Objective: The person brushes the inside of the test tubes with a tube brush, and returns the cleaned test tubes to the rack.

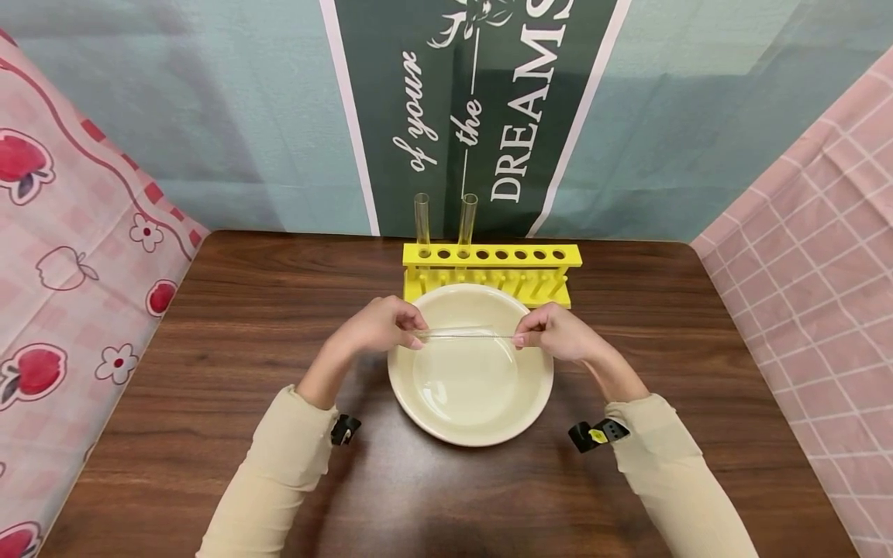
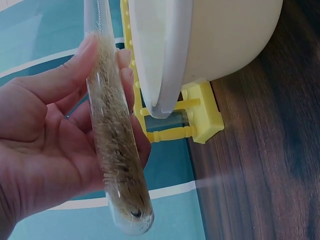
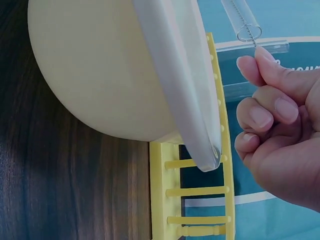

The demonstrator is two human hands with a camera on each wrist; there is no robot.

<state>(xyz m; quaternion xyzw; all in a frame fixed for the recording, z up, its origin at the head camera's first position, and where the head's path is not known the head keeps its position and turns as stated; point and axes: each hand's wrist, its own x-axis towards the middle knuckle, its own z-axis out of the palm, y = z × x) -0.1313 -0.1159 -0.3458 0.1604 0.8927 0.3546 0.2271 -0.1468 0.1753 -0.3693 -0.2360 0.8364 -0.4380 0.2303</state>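
Observation:
Over a cream basin point(image 1: 470, 432), my left hand point(image 1: 384, 324) grips a glass test tube point(image 2: 131, 220) by its closed-end half, thumb on one side and fingers on the other. Inside the tube sits the tan bristle head of a test tube brush point(image 2: 115, 125), reaching close to the rounded bottom. The brush's thin twisted wire runs out of the tube's open mouth. My right hand point(image 1: 554, 332) pinches that wire between thumb and forefinger just outside the mouth, its other fingers curled point(image 3: 260, 116). The tube lies roughly level, above the basin's far half.
Behind the basin stands a yellow test tube rack point(image 1: 572, 256) with two upright glass tubes point(image 1: 422, 225) in its left part. The dark wooden table point(image 1: 209, 372) meets a printed cloth backdrop point(image 1: 279, 116) at the back, with pink cloths at both sides.

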